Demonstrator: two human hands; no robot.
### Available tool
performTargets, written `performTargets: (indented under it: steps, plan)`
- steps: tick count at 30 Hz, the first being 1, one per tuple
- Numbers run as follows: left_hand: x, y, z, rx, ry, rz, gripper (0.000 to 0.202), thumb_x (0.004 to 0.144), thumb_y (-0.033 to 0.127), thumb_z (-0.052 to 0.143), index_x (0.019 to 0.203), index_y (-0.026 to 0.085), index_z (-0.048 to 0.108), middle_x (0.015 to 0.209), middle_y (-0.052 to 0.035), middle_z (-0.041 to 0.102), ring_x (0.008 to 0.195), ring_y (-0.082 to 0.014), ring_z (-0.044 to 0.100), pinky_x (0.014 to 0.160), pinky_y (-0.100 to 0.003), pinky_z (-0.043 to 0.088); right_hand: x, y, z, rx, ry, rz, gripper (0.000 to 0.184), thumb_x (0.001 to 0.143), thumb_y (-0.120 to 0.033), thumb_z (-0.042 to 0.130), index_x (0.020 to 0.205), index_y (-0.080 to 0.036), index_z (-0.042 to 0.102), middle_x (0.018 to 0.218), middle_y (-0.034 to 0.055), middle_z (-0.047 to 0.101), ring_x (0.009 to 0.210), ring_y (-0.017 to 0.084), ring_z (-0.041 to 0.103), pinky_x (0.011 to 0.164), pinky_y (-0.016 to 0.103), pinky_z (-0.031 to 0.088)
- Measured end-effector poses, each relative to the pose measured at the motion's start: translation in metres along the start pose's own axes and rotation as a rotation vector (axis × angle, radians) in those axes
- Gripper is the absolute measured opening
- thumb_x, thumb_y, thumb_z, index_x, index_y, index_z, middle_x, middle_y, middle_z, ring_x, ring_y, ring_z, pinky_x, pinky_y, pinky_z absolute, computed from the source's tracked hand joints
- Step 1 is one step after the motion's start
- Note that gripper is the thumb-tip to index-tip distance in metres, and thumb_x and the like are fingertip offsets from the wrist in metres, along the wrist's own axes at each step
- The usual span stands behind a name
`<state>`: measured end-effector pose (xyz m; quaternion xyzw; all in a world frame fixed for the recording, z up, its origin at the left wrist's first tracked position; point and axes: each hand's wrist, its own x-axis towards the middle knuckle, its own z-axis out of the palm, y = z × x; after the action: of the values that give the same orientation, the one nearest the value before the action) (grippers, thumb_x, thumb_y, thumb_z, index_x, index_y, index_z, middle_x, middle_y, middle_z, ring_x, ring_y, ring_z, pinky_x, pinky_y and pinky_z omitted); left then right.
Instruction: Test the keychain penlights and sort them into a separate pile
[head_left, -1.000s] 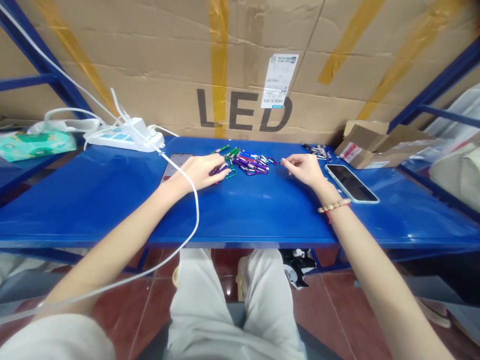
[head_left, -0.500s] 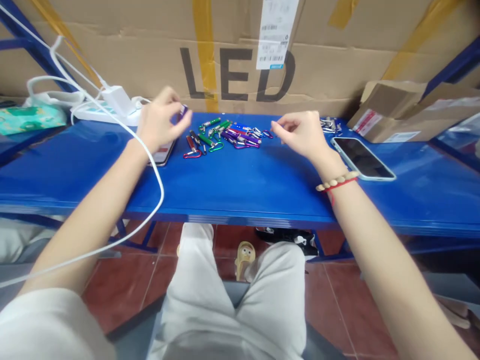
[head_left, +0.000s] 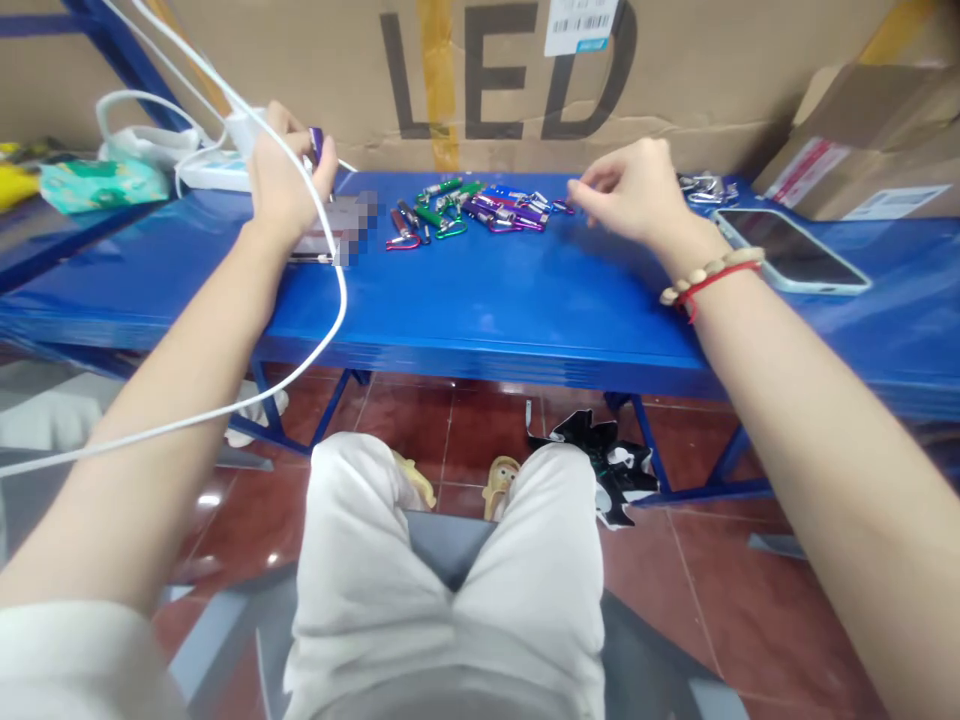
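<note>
White cable (head_left: pixel 344 290) loops nearest the lens, crossing left forearm and hand, so the grip is partly blocked. Left hand (head_left: pixel 274 185): thumb and fingers pinched on a purple piece (head_left: pixel 316 145); long axis near upright, top end showing above the thumb, lower part hidden. Right hand (head_left: pixel 634 190) well apart from it, fingers curled, tips close; can't tell if it holds anything. Phone (head_left: pixel 311 232) below left hand, second phone (head_left: pixel 795 248) by right wrist. Coloured pile (head_left: pixel 506 208) between hands. LED carton (head_left: pixel 337 70) behind.
</note>
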<state>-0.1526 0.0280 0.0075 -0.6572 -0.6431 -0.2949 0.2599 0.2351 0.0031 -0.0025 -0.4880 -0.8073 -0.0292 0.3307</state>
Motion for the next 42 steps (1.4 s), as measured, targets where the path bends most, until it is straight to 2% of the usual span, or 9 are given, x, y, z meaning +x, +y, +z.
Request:
performTargets:
  steps: [4, 12, 17, 22, 26, 29, 33, 37, 42]
  plan:
    - [0.003, 0.008, -0.007, -0.069, 0.011, -0.070, 0.047, 0.089, 0.029, 0.053, 0.054, 0.016, 0.024, 0.075, 0.0008, 0.020, 0.073, -0.0089, 0.020, 0.064, -0.026, 0.024, -0.016, 0.002, -0.008, 0.024, 0.073, 0.091, 0.036, 0.086, -0.036, 0.049, 0.079, -0.008, 0.071, 0.060, 0.0099, 0.067, 0.052, 0.009, 0.056, 0.059, 0.025, 0.044]
    - [-0.014, 0.027, -0.020, -0.303, -0.069, 0.089, 0.046, 0.093, 0.033, 0.045, 0.056, 0.015, 0.026, 0.075, 0.0013, 0.026, 0.074, -0.0066, 0.027, 0.066, -0.027, 0.026, -0.013, 0.015, -0.001, 0.067, 0.081, 0.153, 0.040, 0.084, -0.044, 0.053, 0.070, -0.010, 0.068, 0.048, 0.0050, 0.059, 0.044, 0.010, 0.053, 0.054, 0.027, 0.044]
    - [-0.019, 0.038, -0.021, -0.426, 0.029, 0.167, 0.045, 0.092, 0.038, 0.044, 0.055, 0.018, 0.028, 0.074, 0.0012, 0.035, 0.072, -0.0087, 0.038, 0.068, -0.029, 0.033, -0.013, 0.021, -0.005, 0.144, 0.180, 0.198, 0.032, 0.081, -0.041, 0.056, 0.068, -0.014, 0.068, 0.043, 0.0007, 0.053, 0.040, 0.012, 0.048, 0.052, 0.030, 0.044]
    - [-0.026, 0.057, -0.029, -0.496, 0.093, 0.268, 0.036, 0.090, 0.035, 0.041, 0.058, 0.019, 0.041, 0.081, -0.0035, 0.051, 0.073, -0.0148, 0.052, 0.063, -0.029, 0.039, -0.021, 0.013, -0.014, 0.217, 0.110, 0.314, 0.031, 0.077, -0.046, 0.057, 0.066, -0.018, 0.065, 0.043, 0.0011, 0.053, 0.038, 0.014, 0.046, 0.046, 0.030, 0.041]
    - [-0.030, 0.072, -0.036, -0.556, -0.034, 0.398, 0.033, 0.091, 0.036, 0.040, 0.067, 0.018, 0.053, 0.085, -0.0060, 0.056, 0.076, -0.0168, 0.055, 0.063, -0.029, 0.043, -0.023, 0.005, -0.020, 0.225, 0.129, 0.370, 0.040, 0.076, -0.056, 0.051, 0.067, -0.020, 0.065, 0.043, 0.0015, 0.053, 0.034, 0.015, 0.045, 0.039, 0.030, 0.038]
    - [-0.033, 0.078, -0.036, -0.565, -0.061, 0.503, 0.025, 0.091, 0.035, 0.045, 0.076, 0.020, 0.059, 0.084, -0.0041, 0.059, 0.081, -0.0169, 0.056, 0.070, -0.028, 0.047, -0.023, 0.001, -0.023, 0.233, 0.123, 0.396, 0.046, 0.073, -0.064, 0.049, 0.065, -0.021, 0.064, 0.041, 0.0013, 0.052, 0.032, 0.016, 0.044, 0.036, 0.030, 0.037]
    - [-0.035, 0.077, -0.031, -0.530, -0.061, 0.552, 0.017, 0.091, 0.030, 0.047, 0.091, 0.022, 0.062, 0.090, -0.0035, 0.062, 0.082, -0.0177, 0.056, 0.073, -0.029, 0.049, -0.021, -0.003, -0.022, 0.228, 0.128, 0.416, 0.053, 0.070, -0.070, 0.048, 0.064, -0.020, 0.067, 0.040, 0.0012, 0.053, 0.032, 0.016, 0.045, 0.038, 0.030, 0.038]
    - [-0.032, 0.067, -0.030, -0.504, -0.023, 0.487, 0.020, 0.093, 0.028, 0.041, 0.100, 0.023, 0.060, 0.093, -0.0038, 0.060, 0.087, -0.0171, 0.056, 0.073, -0.027, 0.050, -0.013, 0.003, -0.025, 0.151, 0.210, 0.469, 0.055, 0.066, -0.071, 0.050, 0.061, -0.019, 0.068, 0.041, 0.0022, 0.056, 0.040, 0.018, 0.053, 0.044, 0.028, 0.038]
    - [-0.022, 0.050, -0.034, -0.483, 0.056, 0.343, 0.024, 0.093, 0.030, 0.039, 0.083, 0.018, 0.057, 0.087, -0.0068, 0.058, 0.084, -0.0210, 0.052, 0.077, -0.035, 0.046, -0.006, 0.014, -0.030, -0.005, 0.434, 0.596, 0.057, 0.082, -0.059, 0.034, 0.081, -0.014, 0.070, 0.057, 0.0084, 0.066, 0.062, 0.024, 0.062, 0.053, 0.029, 0.038]
